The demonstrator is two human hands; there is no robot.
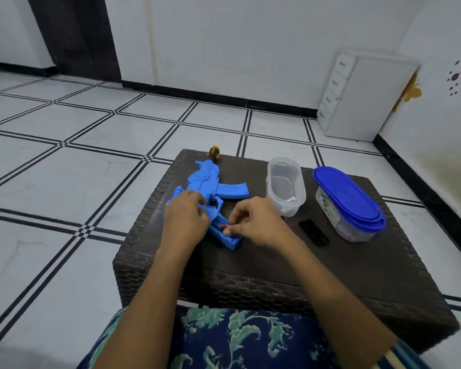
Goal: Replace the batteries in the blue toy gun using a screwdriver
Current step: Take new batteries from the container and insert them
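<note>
- The left hand (pixel 184 214) lies on top of a blue plastic toy gun (pixel 210 179), fingers curled over its body near the trigger, holding it down.
- The right hand (pixel 253 222) is narrowed to a pinch, thumb and fingertips gripping a small red-ended battery (pixel 225 227) at the open slot in the gun's grip.
- The gun lies flat on a dark woven wicker table (pixel 250 275), its grip between the two hands and its barrel pointing away from the person.
- A yellow-and-black screwdriver handle (pixel 214 151) sits at the table's far edge, just beyond the barrel.
- A small flat black piece (pixel 313 232) lies just right of the right hand.
- Farther right stand an open clear plastic tub (pixel 285 186) and a clear tub with a blue lid (pixel 349 201).
</note>
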